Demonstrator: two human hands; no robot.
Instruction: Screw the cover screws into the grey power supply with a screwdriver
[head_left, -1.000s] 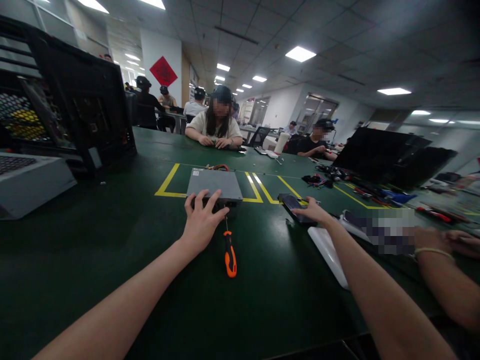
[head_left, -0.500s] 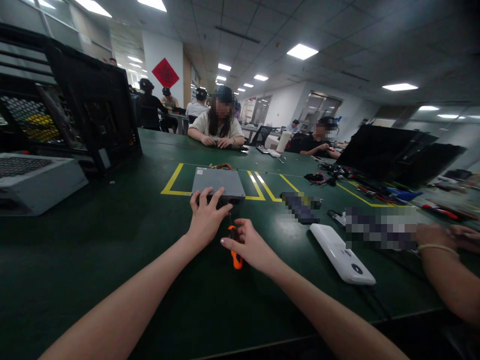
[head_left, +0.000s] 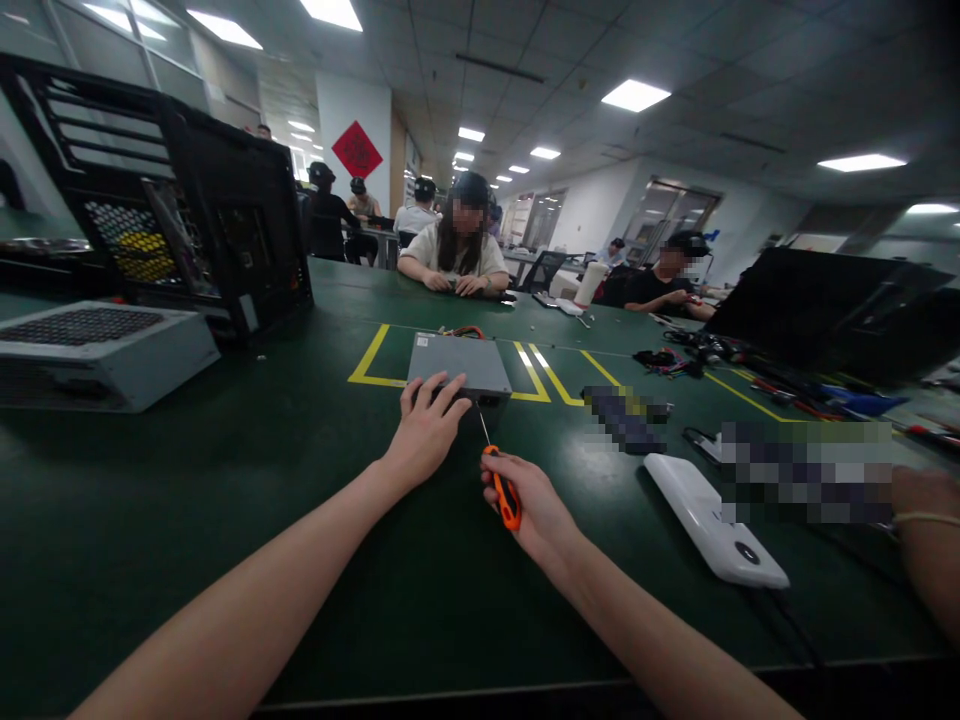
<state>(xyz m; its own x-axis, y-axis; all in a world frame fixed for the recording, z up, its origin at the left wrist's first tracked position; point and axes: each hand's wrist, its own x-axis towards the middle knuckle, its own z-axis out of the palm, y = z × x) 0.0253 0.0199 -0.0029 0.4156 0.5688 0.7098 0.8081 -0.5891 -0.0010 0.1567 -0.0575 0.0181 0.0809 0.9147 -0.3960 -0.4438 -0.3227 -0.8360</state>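
Observation:
A grey box-shaped computer power supply [head_left: 461, 362] lies on the green table, with a bundle of coloured wires at its far side. My left hand [head_left: 429, 425] grips its near edge, fingers apart over the top and the thumb by the front face. In my right hand [head_left: 529, 492] is an orange and black screwdriver [head_left: 507, 500], held by the handle and tilted. Its thin shaft points at the near face of the power supply; whether the tip touches a screw I cannot tell.
At the left stand a second power supply [head_left: 161, 345] and an open black computer case [head_left: 255, 230]. To the right lie a white oblong device [head_left: 709, 520], cables and a dark monitor [head_left: 817, 300]. A co-worker's arm [head_left: 930, 540] is at the right edge; another person [head_left: 454, 240] sits opposite.
My right hand has closed round the screwdriver handle, which it held loosely before. The handle has swung back from the power supply, and the shaft shows now. My view has shifted slightly left.

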